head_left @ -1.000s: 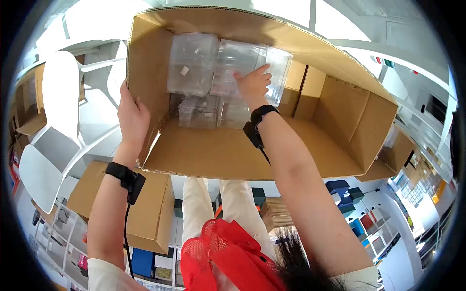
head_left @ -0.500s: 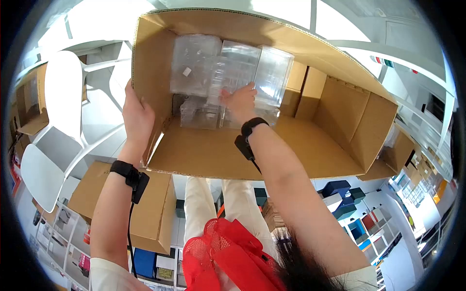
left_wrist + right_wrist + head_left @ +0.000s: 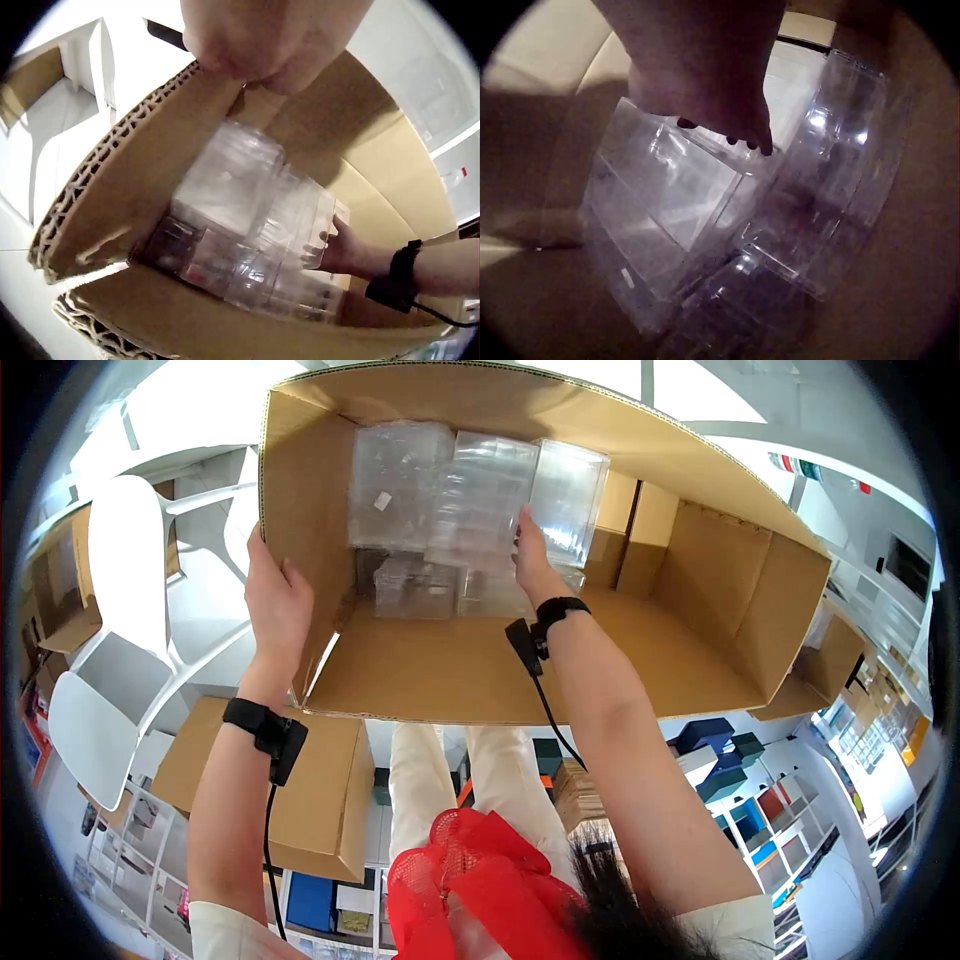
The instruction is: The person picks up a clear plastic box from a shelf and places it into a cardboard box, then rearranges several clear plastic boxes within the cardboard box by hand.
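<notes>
A large cardboard box [image 3: 470, 670] fills the upper middle of the head view, its open side facing the camera. Clear plastic containers [image 3: 400, 485] are stacked against its far wall, upper left of centre, with smaller ones beneath. The right hand [image 3: 530, 560] reaches inside, fingers closed around the edge of the middle clear container [image 3: 485, 495]. The left hand [image 3: 275, 600] grips the box's left wall, thumb inside.
</notes>
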`<state>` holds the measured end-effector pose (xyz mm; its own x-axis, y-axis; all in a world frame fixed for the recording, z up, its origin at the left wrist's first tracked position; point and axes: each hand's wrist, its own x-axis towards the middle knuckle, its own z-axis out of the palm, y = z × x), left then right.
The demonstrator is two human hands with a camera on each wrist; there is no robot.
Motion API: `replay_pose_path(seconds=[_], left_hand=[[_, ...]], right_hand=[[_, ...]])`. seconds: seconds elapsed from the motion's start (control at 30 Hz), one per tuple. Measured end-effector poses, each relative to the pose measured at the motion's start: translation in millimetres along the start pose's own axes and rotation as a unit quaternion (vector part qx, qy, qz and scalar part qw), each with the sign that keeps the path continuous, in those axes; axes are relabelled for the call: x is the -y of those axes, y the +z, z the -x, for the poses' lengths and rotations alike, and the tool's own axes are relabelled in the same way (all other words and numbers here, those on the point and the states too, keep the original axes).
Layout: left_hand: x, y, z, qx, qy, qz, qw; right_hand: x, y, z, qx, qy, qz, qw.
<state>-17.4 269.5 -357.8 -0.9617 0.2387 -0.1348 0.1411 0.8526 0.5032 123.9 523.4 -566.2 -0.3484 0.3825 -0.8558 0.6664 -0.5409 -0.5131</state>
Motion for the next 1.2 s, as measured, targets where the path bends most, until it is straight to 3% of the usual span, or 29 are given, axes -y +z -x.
replay_pose_path(seconds=[0.03,0.13,0.23,0.33,0.53,0.63,0.73,0.77,0.87,0.97,1.07,1.2], left_hand=[[-0.7,-0.8,0.2,0.006,-0.010,-0.002,1.000],[-2.6,-1.3,-0.1,0.015,-0.016,-0.009,1.000],[-2.7,-1.3,0.0,0.007,0.002,-0.008,1.000],[-3.4,-0.8,0.2,0.007,-0.008,-0.011,1.000],[-4.8,-2.8,-0.4,0.021,-0.036,-0.020,0.999],[-2.4,-2.1,-0.4,0.008,0.009,-0.011,1.000],[-6.0,-4.6,-0.3,0.018,-0.024,0.001,1.000],[-3.7,-4.9,0.0,0.016,-0.021,-0.003,1.000],[0.4,-2.3,0.6,0.014,-0.012,-0.003,1.000],[-0.4,-3.6,-0.2,0.016,-0.014,0.009,1.000],[-1.3,-3.7,-1.6,0.018,-0.021,0.018,0.999],[-1.8,-3.9,-1.1,0.013,-0.015,0.018,1.000]], right_hand=[[8.1,4.1,9.7,-0.002,0.026,-0.047,0.999],[9.6,1.7,9.3,0.071,0.063,-0.030,0.995],[7.3,13.1,20.9,0.090,0.006,-0.010,0.996],[6.6,28.5,32.2,0.052,-0.106,0.120,0.986],[6.9,31.6,23.8,-0.006,-0.157,0.151,0.976],[16.4,28.8,16.2,0.035,-0.115,0.042,0.992],[32.2,16.4,8.9,0.054,-0.038,-0.023,0.998],[39.4,11.2,11.3,0.096,-0.017,-0.062,0.993],[58.2,7.2,15.1,0.144,-0.006,-0.059,0.988],[52.3,15.8,-4.3,0.091,-0.050,0.022,0.994],[56.0,21.8,-11.1,0.107,-0.099,0.023,0.989],[61.5,24.1,-1.3,0.025,-0.047,-0.051,0.997]])
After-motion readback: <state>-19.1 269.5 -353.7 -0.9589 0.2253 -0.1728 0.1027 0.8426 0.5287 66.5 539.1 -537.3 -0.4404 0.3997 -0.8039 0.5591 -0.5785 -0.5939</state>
